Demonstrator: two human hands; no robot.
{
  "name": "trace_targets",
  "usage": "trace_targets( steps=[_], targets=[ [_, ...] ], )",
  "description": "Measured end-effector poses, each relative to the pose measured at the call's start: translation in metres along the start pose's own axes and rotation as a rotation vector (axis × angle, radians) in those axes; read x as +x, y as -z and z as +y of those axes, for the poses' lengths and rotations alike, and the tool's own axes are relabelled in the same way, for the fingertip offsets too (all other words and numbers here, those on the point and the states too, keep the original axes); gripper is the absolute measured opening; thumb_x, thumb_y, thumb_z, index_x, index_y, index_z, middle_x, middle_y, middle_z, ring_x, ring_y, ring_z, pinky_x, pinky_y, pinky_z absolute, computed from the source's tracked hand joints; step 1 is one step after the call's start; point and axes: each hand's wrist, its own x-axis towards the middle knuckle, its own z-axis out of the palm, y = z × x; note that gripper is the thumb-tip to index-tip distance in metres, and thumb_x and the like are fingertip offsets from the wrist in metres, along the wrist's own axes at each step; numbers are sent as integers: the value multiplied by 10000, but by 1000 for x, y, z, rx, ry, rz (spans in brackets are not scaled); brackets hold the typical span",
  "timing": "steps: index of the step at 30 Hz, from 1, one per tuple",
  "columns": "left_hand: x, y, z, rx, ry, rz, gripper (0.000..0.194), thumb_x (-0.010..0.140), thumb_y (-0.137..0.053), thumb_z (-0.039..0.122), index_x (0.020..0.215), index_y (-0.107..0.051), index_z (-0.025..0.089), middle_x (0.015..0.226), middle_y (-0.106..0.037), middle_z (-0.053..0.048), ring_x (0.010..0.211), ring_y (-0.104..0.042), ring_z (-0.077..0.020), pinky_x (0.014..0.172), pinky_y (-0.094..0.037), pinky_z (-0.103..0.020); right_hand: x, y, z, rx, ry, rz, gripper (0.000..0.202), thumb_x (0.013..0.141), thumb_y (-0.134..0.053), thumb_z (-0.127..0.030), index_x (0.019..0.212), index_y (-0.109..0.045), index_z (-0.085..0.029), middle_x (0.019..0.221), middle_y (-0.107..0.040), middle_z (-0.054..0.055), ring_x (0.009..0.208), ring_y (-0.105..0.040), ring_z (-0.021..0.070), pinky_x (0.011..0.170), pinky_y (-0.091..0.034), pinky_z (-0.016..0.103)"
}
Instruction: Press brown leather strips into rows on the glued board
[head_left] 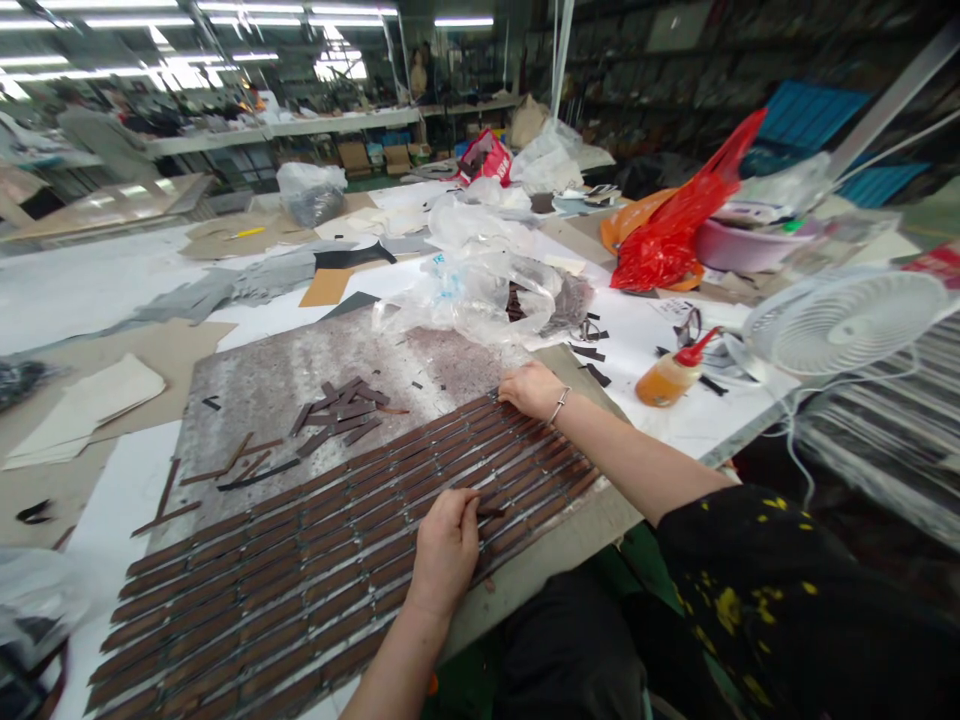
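Note:
Rows of narrow dark brown strips lie side by side on a worn grey board. Low over the near rows, my left hand is closed in a pinch, and a short brown strip sticks out to the right of its fingers. My right hand, with a bracelet at the wrist, rests at the right end of the farthest row. Its fingers are bent together at the strip ends; what they pinch is hidden. Loose dark strips lie in a heap beyond the rows.
Clear plastic bags lie behind the board. To the right are a glue bottle with a red nozzle, a white fan and a red plastic bag. Pale sheets lie at left. The table's front edge runs near my body.

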Motion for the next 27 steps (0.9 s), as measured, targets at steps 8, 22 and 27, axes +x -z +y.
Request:
trace_targets(
  steps=[8, 22, 27],
  targets=[
    [-1, 0, -1, -6, -1, -3, 178, 901, -428, 242, 915, -599, 195, 835, -613, -46, 814, -591, -172, 741, -476, -302, -22, 5, 39, 193, -191, 291, 321, 936, -401, -287, 1139, -630, -190, 1067, -653, 63, 963, -566, 157, 828, -384, 238],
    [0, 0, 0, -1, 7, 0, 168, 897, -436, 227, 912, -600, 194, 829, -612, -39, 809, -591, -163, 735, -472, -285, -7, -8, 20, 159, 40, 70, 264, 907, -456, -296, 927, -712, -234, 948, -666, 28, 844, -582, 149, 760, -388, 234],
    [0, 0, 0, -3, 6, -2, 165, 896, -438, 224, 912, -600, 194, 822, -609, -36, 799, -588, -160, 728, -466, -279, -1, 3, 12, 93, 70, 11, 287, 891, -438, -242, 870, -720, -193, 908, -672, 54, 832, -575, 164, 760, -377, 255]
  ],
)
